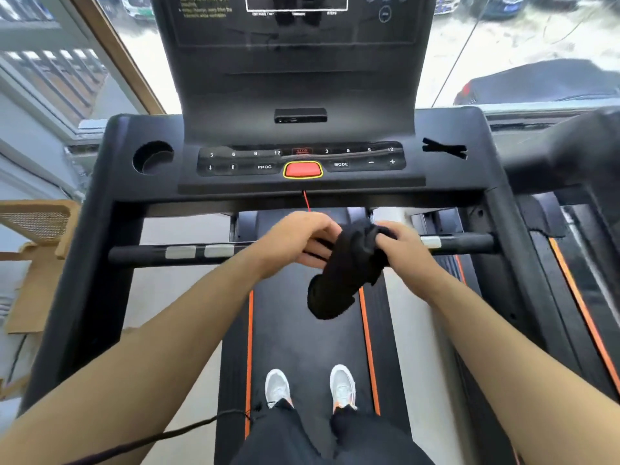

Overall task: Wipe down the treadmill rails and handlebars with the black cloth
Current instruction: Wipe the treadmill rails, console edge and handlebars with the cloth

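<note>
Bare forearms reach in from both lower corners, meeting at the treadmill's horizontal handlebar (141, 255), a matte black tube carrying flat silver sensor plates (199, 252). Below, a person in dark trousers stands in white sneakers (276, 387) on the black running belt (302, 330), which is edged by thin orange stripes.

At the bar's middle, the left hand (295, 241) curls over the tube, its fingers (313, 260) closed around it and touching the edge of the black cloth (349, 273). The cloth is soft and nubby, bunched into a thick roll that drapes over the bar and hangs down in a rounded lobe above the belt. The right hand (402, 250) clamps the cloth's upper part against the bar, fingers (385, 229) folded tight into the fabric; their tips are buried in it and cannot be seen.

Beyond the bar sits the smooth black plastic console (302, 95), with a glossy button strip marked PROG and MODE, a red stop key (303, 169) ringed in yellow, and a thin red cord (307, 203) dropping behind the left hand. A round cup holder (152, 157) is sunk at the left. The display is cut off by the top edge and its small print is too blurred to read. A second machine at the far right is smeared and only partly in view.
</note>
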`<action>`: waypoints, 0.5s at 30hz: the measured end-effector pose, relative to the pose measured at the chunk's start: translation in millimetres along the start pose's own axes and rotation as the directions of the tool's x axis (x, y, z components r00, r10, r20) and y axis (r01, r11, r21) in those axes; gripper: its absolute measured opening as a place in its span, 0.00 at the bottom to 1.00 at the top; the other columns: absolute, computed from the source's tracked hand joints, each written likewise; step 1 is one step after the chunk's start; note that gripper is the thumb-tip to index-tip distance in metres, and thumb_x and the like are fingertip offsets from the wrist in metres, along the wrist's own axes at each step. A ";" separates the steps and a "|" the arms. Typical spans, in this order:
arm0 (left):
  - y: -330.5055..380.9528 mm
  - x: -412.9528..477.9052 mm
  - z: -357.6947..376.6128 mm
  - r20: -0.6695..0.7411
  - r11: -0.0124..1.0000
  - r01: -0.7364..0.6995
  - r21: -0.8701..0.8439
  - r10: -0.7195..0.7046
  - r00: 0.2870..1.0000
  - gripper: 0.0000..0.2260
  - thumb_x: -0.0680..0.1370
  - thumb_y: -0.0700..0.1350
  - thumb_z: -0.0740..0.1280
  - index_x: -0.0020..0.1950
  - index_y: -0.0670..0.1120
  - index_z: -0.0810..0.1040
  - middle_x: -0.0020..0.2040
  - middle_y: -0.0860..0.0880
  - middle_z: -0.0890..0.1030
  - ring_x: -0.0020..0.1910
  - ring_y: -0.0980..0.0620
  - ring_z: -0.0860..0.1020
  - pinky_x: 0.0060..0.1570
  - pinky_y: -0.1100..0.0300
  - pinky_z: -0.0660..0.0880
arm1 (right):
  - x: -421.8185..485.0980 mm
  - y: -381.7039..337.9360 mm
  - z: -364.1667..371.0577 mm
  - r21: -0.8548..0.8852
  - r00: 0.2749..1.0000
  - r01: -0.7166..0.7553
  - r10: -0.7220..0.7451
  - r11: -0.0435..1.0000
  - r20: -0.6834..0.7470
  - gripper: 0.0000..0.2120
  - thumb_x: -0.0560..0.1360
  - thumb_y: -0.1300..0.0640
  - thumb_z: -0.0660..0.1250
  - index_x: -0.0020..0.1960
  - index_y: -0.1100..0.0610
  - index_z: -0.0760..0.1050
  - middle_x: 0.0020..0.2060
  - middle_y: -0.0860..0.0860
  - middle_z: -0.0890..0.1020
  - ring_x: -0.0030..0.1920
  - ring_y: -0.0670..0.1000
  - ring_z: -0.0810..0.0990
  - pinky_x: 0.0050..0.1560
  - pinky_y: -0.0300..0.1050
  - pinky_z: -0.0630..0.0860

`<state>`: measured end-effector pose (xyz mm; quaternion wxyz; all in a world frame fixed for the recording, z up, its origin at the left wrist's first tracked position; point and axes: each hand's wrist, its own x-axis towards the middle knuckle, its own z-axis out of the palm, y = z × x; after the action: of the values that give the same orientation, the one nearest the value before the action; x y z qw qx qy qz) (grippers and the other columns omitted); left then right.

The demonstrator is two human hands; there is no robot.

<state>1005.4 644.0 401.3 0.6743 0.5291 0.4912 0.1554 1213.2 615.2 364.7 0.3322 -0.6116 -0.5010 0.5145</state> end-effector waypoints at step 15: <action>24.2 13.0 5.8 -0.184 0.886 0.030 0.462 0.062 0.981 0.10 0.71 0.32 0.69 0.46 0.45 0.75 0.36 0.49 0.79 0.34 0.53 0.76 0.33 0.58 0.73 | 27.4 -30.5 -105.2 -0.568 0.964 -0.020 0.167 0.823 0.208 0.11 0.67 0.56 0.61 0.47 0.49 0.76 0.43 0.50 0.81 0.47 0.53 0.79 0.48 0.51 0.75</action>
<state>1023.8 659.7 415.5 0.4765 0.6607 0.5729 0.0902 1305.3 661.3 410.9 0.0466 -0.6366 -0.6366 0.4328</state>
